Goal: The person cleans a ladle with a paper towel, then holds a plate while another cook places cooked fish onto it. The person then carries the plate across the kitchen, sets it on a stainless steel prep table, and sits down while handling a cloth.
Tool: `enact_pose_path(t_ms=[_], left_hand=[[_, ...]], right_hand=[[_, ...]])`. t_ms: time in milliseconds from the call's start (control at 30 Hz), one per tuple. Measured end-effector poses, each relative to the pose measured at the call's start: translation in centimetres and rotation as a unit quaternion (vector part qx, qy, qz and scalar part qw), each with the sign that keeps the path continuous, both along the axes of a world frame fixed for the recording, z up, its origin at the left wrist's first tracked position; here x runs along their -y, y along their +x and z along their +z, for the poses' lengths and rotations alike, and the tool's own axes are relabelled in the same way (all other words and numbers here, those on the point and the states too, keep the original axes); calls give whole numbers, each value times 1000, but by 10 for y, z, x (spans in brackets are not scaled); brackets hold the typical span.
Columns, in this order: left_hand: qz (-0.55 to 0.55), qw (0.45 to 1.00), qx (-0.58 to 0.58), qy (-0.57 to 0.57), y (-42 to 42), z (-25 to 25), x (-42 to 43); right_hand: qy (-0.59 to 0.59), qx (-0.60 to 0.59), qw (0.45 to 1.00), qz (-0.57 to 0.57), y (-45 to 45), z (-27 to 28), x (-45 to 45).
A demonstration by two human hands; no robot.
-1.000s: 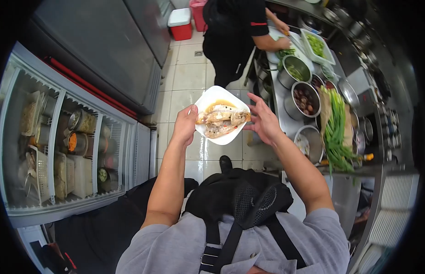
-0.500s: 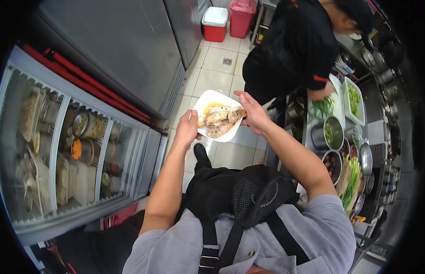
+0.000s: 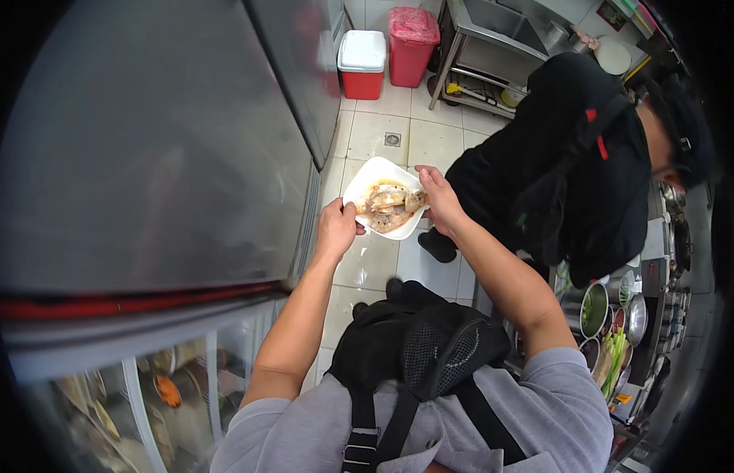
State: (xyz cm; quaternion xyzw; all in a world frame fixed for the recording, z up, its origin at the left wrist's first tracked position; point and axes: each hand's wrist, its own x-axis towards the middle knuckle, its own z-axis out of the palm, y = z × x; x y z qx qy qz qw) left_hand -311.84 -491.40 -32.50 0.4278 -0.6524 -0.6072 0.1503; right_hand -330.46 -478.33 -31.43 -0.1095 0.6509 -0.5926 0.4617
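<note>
A white squarish dish (image 3: 372, 173) is held out in front of me, above the tiled floor. In it lie pieces of cooked fish (image 3: 389, 206) in a yellowish-brown liquid, with small red and dark bits on top. My left hand (image 3: 336, 228) grips the dish's left edge, thumb on top and fingers underneath. On the right edge, my right hand (image 3: 441, 195) is closed round the rim near the fish tail, its fingers partly hidden below.
A co-worker in black (image 3: 572, 158) bends over the counter close on my right. Grey steel cabinets (image 3: 170, 142) line the left, above a glass-front fridge (image 3: 138, 394). Ahead stand a red-and-white cooler (image 3: 361, 67), a red bin (image 3: 413, 47) and a steel sink (image 3: 501, 24).
I have moved forward along the aisle with the dish. The glass fridge has slid back toward the lower left, and the sink now shows. The co-worker appears nearer on my right.
</note>
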Motion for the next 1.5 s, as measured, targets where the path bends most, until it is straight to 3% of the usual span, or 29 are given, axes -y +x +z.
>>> enact_pose_path(t_ms=[167, 333, 400, 600, 667, 767, 1033, 1133, 1267, 1500], left_hand=[[-27, 997, 17, -72, -101, -19, 112], [2, 992, 70, -102, -205, 7, 204], [-8, 978, 109, -179, -237, 4, 237], [-46, 975, 120, -183, -339, -44, 350], [-68, 958, 127, -250, -386, -68, 376], [-138, 947, 117, -264, -456, -83, 420], [-313, 879, 25, -359, -609, -76, 369], [-386, 839, -17, -383, -689, -44, 325], [-436, 829, -52, -346, -768, -46, 294], [-490, 801, -47, -342, -870, -22, 244]], right_hand=[[10, -40, 999, -29, -96, -27, 109], [-9, -27, 998, -56, -191, -36, 219], [-1, -22, 997, -72, -223, -37, 250], [7, 6, 1000, -28, -324, -52, 335], [37, -8, 997, -60, -358, -60, 345], [28, -4, 997, -76, -415, -81, 363], [19, 39, 967, -252, -475, -75, 263], [24, 31, 940, -340, -514, -51, 215], [-6, 48, 941, -334, -576, -56, 158], [144, 7, 918, -368, -681, -97, 60]])
